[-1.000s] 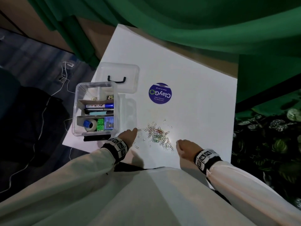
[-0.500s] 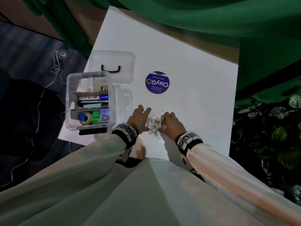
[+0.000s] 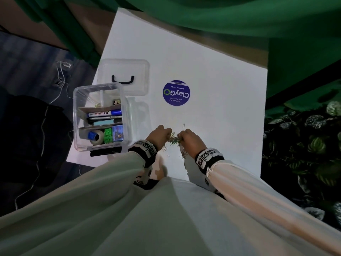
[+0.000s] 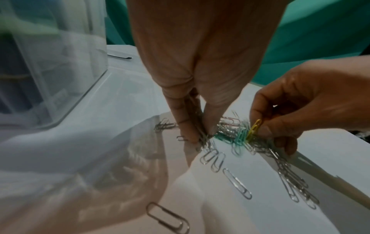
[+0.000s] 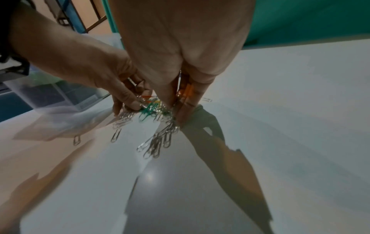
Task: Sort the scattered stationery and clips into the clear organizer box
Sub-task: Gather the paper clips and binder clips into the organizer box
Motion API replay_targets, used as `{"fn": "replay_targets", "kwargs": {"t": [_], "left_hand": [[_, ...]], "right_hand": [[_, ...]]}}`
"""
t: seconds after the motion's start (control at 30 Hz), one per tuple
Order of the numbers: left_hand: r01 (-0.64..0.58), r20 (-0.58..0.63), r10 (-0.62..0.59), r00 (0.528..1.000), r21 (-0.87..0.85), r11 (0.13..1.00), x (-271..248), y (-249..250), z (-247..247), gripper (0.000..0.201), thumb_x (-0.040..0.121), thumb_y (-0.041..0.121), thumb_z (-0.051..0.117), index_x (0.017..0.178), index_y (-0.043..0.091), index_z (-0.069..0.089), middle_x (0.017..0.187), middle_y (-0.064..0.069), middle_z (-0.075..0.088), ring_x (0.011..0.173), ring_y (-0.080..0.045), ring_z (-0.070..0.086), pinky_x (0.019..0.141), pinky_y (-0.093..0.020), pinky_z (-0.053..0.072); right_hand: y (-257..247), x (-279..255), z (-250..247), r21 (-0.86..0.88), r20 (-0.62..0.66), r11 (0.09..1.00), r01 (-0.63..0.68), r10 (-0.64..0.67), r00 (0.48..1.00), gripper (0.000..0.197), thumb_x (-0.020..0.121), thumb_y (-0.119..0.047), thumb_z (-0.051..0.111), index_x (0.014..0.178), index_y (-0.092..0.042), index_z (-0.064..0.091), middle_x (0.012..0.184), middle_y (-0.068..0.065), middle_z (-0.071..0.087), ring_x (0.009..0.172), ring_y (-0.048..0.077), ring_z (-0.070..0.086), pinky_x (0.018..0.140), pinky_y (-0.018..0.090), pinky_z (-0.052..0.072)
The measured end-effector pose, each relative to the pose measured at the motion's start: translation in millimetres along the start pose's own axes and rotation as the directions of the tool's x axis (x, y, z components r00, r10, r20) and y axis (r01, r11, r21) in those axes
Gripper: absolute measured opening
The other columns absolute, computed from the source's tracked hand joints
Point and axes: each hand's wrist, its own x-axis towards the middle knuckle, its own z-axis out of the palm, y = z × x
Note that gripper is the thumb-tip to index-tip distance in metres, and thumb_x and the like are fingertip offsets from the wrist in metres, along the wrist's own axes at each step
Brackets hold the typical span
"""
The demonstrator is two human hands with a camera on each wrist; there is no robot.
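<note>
A bunch of silver and coloured paper clips lies on the white tabletop, in front of me. My left hand and right hand close on it from both sides. In the left wrist view my left hand pinches silver clips between thumb and fingers. In the right wrist view my right hand pinches more of the clips. Loose clips lie nearer me. The clear organizer box stands open to the left, holding markers, tape and small coloured items.
The box's clear lid with a black handle lies behind the box. A round purple sticker sits mid-table. One clip lies just beyond my hands. Green cloth hangs at the far edge; cables and dark floor lie left.
My hands, apart on either side of the scattered clips a second ago, have swept together, raked the clips into a tight bunch, and curled their fingers onto it.
</note>
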Motion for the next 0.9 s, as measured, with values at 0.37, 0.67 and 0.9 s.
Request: {"fn": "replay_targets", "kwargs": {"t": [0.37,0.67,0.9], "left_hand": [[-0.086,-0.187,0.015,0.982,-0.378,0.922,-32,-2,-55,0.019,0.078,0.007,0.070,0.074,0.022,0.059,0.076,-0.001,0.061,0.067,-0.012,0.054,0.057,-0.017,0.040],[-0.100,-0.414,-0.235,0.879,-0.643,0.760,-84,-72,-159,0.013,0.080,0.005,0.073,0.078,0.009,0.060,0.062,0.003,0.056,0.052,-0.007,0.056,0.055,-0.020,0.051],[0.097,-0.542,-0.448,0.711,-0.556,0.826,-100,-150,-211,0.016,0.080,0.002,0.070,0.076,0.014,0.060,0.066,-0.005,0.059,0.047,0.000,0.056,0.051,-0.021,0.045]], "right_hand": [[-11,-9,-66,0.382,-0.233,0.923,0.054,0.039,0.972,0.006,0.087,-0.003,0.064,0.085,-0.008,0.066,0.075,-0.003,0.063,0.064,0.012,0.062,0.064,0.020,0.050],[-155,56,-105,0.561,-0.255,0.781,0.274,-0.152,0.955,0.002,0.089,-0.007,0.065,0.090,-0.004,0.066,0.076,0.008,0.068,0.064,0.015,0.067,0.060,0.023,0.057],[-262,119,-68,0.481,-0.259,0.810,0.336,-0.235,0.937,0.002,0.086,-0.005,0.065,0.088,-0.004,0.066,0.079,0.011,0.069,0.063,0.018,0.065,0.059,0.027,0.055]]}}
